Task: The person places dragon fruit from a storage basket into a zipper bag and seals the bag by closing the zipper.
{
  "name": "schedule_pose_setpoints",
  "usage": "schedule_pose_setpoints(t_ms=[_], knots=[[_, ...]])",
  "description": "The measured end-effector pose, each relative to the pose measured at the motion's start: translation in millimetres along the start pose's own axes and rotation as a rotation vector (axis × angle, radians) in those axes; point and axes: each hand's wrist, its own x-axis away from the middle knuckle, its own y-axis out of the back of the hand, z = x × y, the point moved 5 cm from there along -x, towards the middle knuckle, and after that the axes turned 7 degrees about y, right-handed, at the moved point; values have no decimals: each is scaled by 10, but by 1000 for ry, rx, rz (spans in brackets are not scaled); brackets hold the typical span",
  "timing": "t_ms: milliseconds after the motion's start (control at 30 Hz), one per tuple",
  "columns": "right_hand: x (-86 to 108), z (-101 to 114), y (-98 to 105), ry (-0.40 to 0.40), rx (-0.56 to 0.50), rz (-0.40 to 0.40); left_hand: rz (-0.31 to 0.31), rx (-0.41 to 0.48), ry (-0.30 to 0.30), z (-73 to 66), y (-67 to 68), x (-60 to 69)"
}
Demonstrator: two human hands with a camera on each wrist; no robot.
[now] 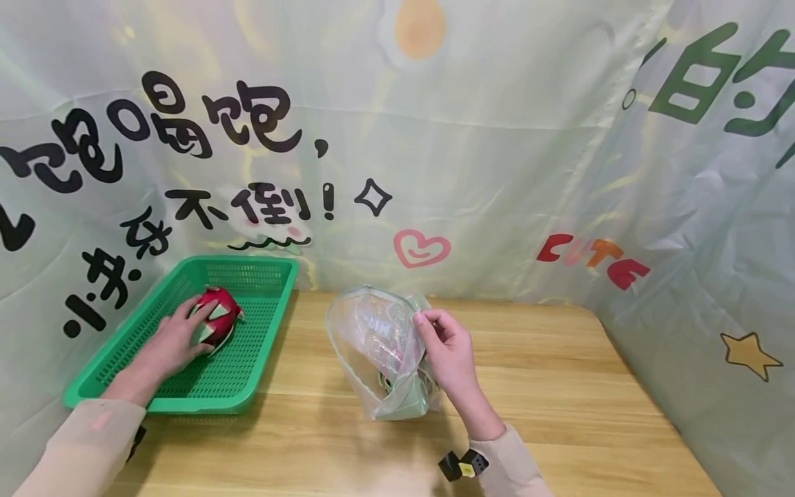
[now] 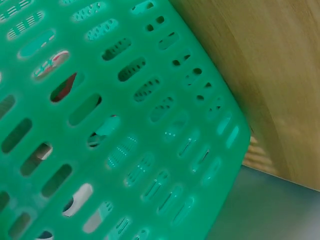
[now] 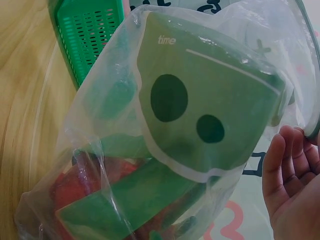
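Note:
In the head view my left hand (image 1: 169,346) reaches into a green plastic basket (image 1: 263,345) and grips a red dragon fruit (image 1: 227,316) with pale green scales. Its fingers lie over the near side, thumb below. From the left wrist, only the basket's slotted wall (image 2: 165,125) shows, hiding most of the hand. My right hand (image 1: 452,352) pinches the rim of a clear plastic bag (image 1: 357,338), which stands with its mouth open. Up close in the right wrist view, the bag has a green printed patch (image 3: 210,100), and something red (image 3: 82,187) sits inside, partly hidden.
The wooden table (image 1: 546,386) carries the basket on the left and the bag near the middle. A pale printed cloth (image 1: 497,172) hangs behind and along both sides, close to the basket's far and left edges.

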Motion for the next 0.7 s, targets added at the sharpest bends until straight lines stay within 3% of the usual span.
schedule_pose_setpoints(t_ms=[300,567,700], knots=[[8,-7,1,-5,3,8,-15,-19,6,-10,9,-1],[7,-1,1,-9,0,5,-52,-52,-41,-79,19,17],[8,5,-1,-5,-2,4,-45,-47,-34,-76,14,18]])
